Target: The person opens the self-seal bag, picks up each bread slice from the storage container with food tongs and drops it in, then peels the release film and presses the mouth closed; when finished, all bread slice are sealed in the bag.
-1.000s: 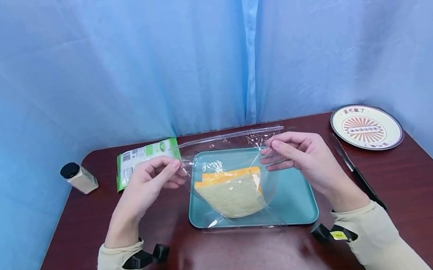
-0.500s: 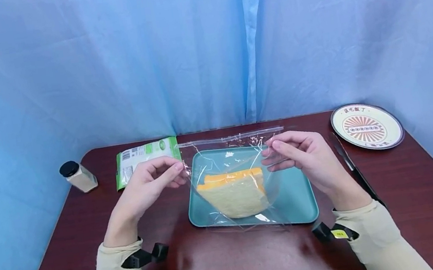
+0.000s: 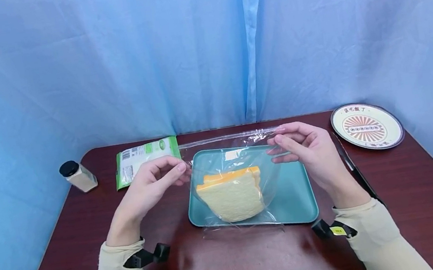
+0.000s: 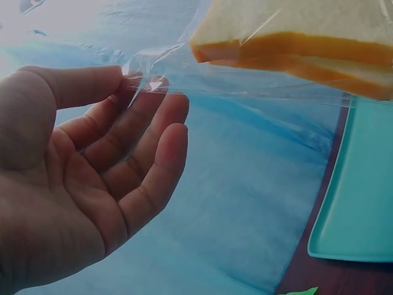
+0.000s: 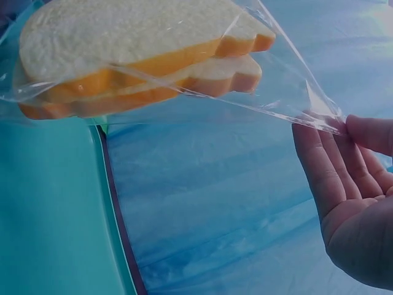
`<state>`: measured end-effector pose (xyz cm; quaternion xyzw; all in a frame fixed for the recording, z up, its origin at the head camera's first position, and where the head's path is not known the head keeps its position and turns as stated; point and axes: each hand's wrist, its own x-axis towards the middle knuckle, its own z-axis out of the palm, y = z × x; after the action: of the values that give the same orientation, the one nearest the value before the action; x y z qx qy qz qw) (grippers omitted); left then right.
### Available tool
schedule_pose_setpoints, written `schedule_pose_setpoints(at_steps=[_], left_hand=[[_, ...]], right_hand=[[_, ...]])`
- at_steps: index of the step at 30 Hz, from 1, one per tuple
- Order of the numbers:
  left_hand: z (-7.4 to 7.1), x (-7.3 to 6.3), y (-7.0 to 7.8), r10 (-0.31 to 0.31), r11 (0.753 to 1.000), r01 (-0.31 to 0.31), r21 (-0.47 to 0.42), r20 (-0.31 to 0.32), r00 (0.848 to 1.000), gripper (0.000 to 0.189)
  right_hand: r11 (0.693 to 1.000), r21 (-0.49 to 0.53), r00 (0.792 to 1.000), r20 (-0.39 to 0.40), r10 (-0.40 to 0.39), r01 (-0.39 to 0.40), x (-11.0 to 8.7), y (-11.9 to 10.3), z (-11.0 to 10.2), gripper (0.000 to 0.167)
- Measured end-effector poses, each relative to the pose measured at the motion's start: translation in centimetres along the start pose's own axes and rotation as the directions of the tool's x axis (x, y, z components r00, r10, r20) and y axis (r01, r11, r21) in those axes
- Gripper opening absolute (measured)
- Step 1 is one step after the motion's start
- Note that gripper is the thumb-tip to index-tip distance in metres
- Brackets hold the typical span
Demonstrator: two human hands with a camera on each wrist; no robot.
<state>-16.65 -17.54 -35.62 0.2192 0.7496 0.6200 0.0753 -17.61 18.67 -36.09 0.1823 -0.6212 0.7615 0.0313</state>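
Two slices of bread (image 3: 232,198) with orange crusts lie inside a clear plastic bag (image 3: 270,183), one against the other. My left hand (image 3: 154,184) pinches the bag's left side between thumb and fingertips. On the opposite side my right hand (image 3: 307,151) pinches the film the same way, its other fingers extended below. Held between both hands, the bag hangs over a teal tray (image 3: 298,202), its zip strip along the far edge. In the left wrist view the film is gathered at the thumb (image 4: 92,83); the right wrist view shows both slices (image 5: 141,55) through stretched plastic.
Behind the left hand lies a green and white packet (image 3: 143,153). A black-capped jar (image 3: 78,176) stands at the far left. To the right are a patterned plate (image 3: 366,126) and a black-handled knife (image 3: 358,174). Blue curtains (image 3: 204,53) enclose the brown table (image 3: 236,267).
The right hand has moved slightly up and to the right, the left hand a little to the right. The bread has shifted in the bag and shows more of its face.
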Motion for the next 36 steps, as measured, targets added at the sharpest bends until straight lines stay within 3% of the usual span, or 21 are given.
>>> schedule_pose_setpoints(at_steps=[17,29,36], left_hand=[[0.59,0.04,-0.01,0.059,0.998,-0.059,-0.006,0.038,0.998,0.014],[0.80,-0.09,0.06,0.059,0.998,-0.059,-0.008,0.048,0.997,0.014],[0.91,-0.04,-0.04,0.068,0.998,-0.068,-0.008,0.054,0.996,0.014]], right_hand=[[0.998,0.040,0.995,-0.080,-0.054,0.057,0.10,0.34,-0.20,0.014],[0.991,-0.007,0.985,-0.108,-0.136,0.136,0.15,0.68,-0.07,0.011],[0.990,-0.054,0.982,-0.129,-0.138,0.132,0.24,0.68,-0.22,0.013]])
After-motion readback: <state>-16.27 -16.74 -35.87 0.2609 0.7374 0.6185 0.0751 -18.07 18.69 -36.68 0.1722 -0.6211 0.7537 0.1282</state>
